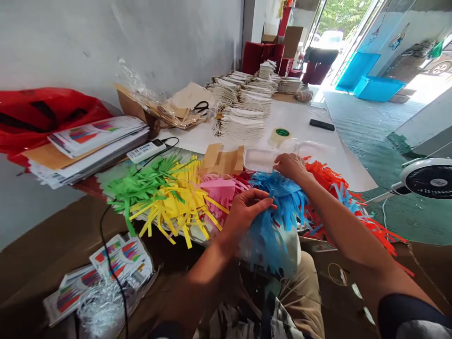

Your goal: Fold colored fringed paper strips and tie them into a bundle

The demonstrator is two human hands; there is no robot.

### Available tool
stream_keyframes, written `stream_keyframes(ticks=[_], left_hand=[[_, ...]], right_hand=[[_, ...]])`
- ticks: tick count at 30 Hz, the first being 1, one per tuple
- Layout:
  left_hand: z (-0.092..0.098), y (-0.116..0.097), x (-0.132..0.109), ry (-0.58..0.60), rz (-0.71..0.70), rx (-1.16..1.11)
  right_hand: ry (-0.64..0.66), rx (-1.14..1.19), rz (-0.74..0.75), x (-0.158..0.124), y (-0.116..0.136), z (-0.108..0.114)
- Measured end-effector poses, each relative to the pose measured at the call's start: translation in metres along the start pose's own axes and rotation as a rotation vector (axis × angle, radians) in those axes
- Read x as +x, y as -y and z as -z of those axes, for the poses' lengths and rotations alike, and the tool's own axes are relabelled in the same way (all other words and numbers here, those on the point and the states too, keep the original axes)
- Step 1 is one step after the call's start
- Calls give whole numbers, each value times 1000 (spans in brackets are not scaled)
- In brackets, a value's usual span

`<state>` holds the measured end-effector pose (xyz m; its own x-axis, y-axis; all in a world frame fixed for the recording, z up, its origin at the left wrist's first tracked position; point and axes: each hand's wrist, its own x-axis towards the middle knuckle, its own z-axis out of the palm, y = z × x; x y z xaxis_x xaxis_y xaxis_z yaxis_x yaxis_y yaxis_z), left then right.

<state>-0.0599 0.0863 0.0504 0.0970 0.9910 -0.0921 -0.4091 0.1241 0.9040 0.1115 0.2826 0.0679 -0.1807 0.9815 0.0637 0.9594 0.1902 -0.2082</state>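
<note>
A white-topped table (348, 165) is extending from the near side toward the far doorway. Along its near edge, a row of fringed paper is spreading: green fringe (144, 181) is lying at the left, then yellow fringe (181, 202), pink fringe (216, 207) and blue fringe (291, 200), with red fringe (323, 172) occupying the right. Stacks of pale, stringed pieces (243, 125) are standing farther back. A red bag (52, 106) is resting at the far left, with a sheaf of printed sheets (92, 150) lying just in front of it. A fan (429, 181) is standing at the right, beyond the table's edge. A blue tassel (263, 240), the piece being handled, is hanging at the near edge, below the person's left hand (247, 209); that hand's thumb and forefinger are pinching its upper end. The right hand (291, 165) is reaching farther out, its fingers curling at the right end of a clear tray (259, 160); whether they are gripping anything cannot be told. A phone (322, 125) is lying at the far right of the tabletop, and a tape roll (281, 136) is resting between it and the stacks.
</note>
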Motion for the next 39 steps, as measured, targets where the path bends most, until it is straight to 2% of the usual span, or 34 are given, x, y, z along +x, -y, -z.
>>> stream_keyframes(ticks=[4, 8, 13, 17, 21, 25, 27, 32, 39], left_hand=[[4, 9, 5, 18, 26, -36], [5, 15, 10, 40, 51, -88], [4, 17, 13, 43, 60, -89], [1, 14, 14, 45, 9, -60], [-5, 8, 12, 2, -127, 19], [-13, 3, -1, -49, -271, 143], [-17, 0, -12, -55, -340, 226], [-32, -5, -36, -16, -562, 432], [-48, -7, -53, 19, -729, 549]], right_hand=[[92, -32, -28, 24, 4, -14], [84, 63, -9, 26, 0, -18], [-4, 364, 40, 14, -12, -20], [-63, 669, 71, -3, -11, -15], [-106, 890, 109, -42, -3, 4], [-108, 1172, 211, -111, 4, 32], [-108, 1217, 240, -148, 7, 45], [-173, 1077, 233, -213, 8, 67], [-254, 832, 278, -249, 0, 81]])
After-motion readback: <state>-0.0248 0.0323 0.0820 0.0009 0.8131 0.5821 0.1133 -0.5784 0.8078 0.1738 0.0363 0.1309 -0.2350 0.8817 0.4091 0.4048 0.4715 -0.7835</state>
